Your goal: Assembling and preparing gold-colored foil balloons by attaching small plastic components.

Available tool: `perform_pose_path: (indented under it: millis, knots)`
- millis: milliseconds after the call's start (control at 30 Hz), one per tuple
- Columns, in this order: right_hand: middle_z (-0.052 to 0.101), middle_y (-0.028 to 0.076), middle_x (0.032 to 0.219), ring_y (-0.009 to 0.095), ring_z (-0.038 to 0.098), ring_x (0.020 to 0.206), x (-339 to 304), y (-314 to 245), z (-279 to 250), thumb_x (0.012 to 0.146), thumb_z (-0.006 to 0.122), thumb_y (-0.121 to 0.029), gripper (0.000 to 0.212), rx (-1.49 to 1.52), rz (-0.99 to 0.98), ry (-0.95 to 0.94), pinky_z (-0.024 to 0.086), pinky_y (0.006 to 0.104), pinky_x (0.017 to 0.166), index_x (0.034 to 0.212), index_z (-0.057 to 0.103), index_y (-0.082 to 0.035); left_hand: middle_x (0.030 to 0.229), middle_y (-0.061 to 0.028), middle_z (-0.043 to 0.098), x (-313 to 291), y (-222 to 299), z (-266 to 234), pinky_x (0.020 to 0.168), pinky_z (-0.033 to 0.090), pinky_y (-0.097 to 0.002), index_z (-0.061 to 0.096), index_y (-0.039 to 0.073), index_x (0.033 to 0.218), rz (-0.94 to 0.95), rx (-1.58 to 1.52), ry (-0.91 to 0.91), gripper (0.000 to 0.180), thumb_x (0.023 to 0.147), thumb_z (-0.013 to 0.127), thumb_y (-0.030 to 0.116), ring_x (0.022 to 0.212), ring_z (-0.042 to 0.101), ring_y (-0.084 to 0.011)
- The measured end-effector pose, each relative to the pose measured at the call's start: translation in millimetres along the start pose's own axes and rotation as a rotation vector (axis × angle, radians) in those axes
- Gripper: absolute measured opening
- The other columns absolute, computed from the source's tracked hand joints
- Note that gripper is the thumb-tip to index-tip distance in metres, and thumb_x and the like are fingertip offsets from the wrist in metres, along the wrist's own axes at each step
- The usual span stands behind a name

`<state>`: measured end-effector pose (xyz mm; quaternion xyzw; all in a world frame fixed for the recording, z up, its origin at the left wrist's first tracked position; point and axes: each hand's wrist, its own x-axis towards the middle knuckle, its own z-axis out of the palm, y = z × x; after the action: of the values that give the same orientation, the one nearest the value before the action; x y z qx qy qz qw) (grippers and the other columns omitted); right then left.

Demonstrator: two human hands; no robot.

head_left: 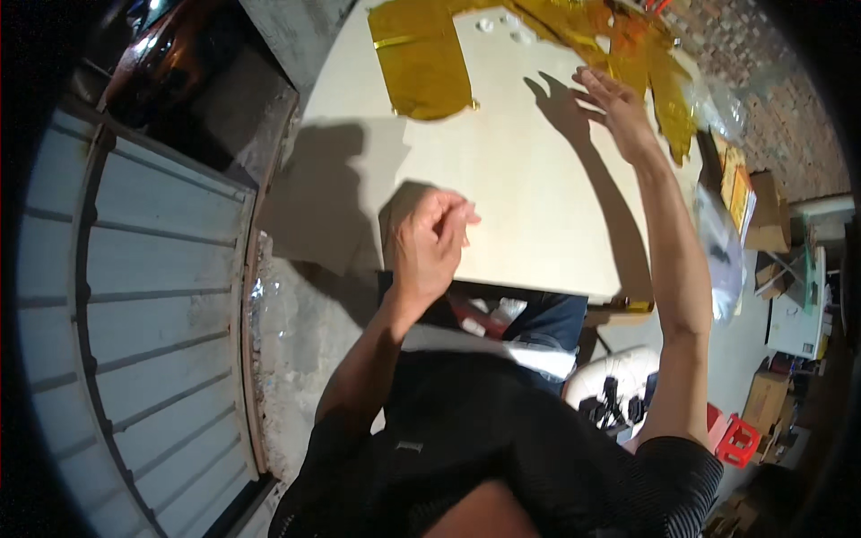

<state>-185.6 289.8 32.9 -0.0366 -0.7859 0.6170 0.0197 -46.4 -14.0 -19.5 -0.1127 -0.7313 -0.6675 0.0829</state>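
Over the near edge of the pale table (525, 188), my left hand (429, 242) is closed, its fingers curled toward the thumb. Whatever may be between those fingertips is hidden. My right hand (617, 109) reaches out over the far right part of the table, fingers stretched and apart, holding nothing visible. Close beside it lies a crumpled heap of yellow translucent plastic film (641, 63). A flat yellow translucent bag-like piece (421, 67) rests at the far left of the tabletop, away from both hands. Small round white pieces (485, 26) sit between the two yellow areas.
A ribbed metal door (161, 260) stands on the left. Clear plastic (717, 109) and a stack of papers (735, 184) lie by the table's right side. Further right are cardboard boxes (768, 215) and a red stool (739, 439). A pale seat (610, 372) is beside me.
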Motion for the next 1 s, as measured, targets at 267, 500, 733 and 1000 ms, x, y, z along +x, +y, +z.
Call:
perform_pose_path:
  millis: [267,500,733,1000]
  knots:
    - [0.074,0.012,0.088,0.015,0.07,0.069,-232.2,17.7,7.4,0.092,0.067,-0.005,0.016,-0.096,0.328,-0.733,0.057,0.027,0.061,0.105,0.072,0.002,0.075,-0.0088,0.07,-54.8,-13.9,5.4,0.054,0.05,-0.0243,0.062,0.0,0.094,0.202,-0.086,-0.188,0.001,0.093,0.061,0.0,0.06,0.064,-0.0121]
    - [0.073,0.008,0.095,0.025,0.069,0.084,-292.0,159.3,40.4,0.093,0.06,-0.001,0.018,-0.524,0.067,-0.501,0.056,0.0352,0.082,0.107,0.071,-0.001,0.095,-0.0164,0.072,-99.8,-71.5,22.7,0.076,0.055,-0.0381,0.066,0.003,0.106,-0.143,0.493,-0.772,0.017,0.095,0.062,0.015,0.087,0.072,-0.0306]
    - [0.059,0.008,0.133,0.027,0.046,0.131,-279.1,218.6,60.3,0.079,0.07,-0.007,0.033,-0.712,0.06,-0.805,0.039,0.04,0.109,0.112,0.072,-0.012,0.101,-0.0176,0.071,-119.7,-110.0,24.0,0.082,0.054,-0.0391,0.066,0.002,0.109,-0.118,0.546,-0.866,0.018,0.096,0.057,0.011,0.092,0.071,-0.0326]
    - [0.073,0.012,0.106,0.024,0.068,0.096,-261.5,217.9,54.3,0.087,0.069,-0.003,0.013,-0.201,0.137,-0.724,0.053,0.0345,0.09,0.099,0.074,-0.002,0.094,-0.015,0.073,-117.1,-119.4,39.6,0.076,0.055,-0.0347,0.068,-0.002,0.108,-0.286,0.403,-0.911,0.022,0.096,0.055,0.012,0.081,0.071,-0.024]
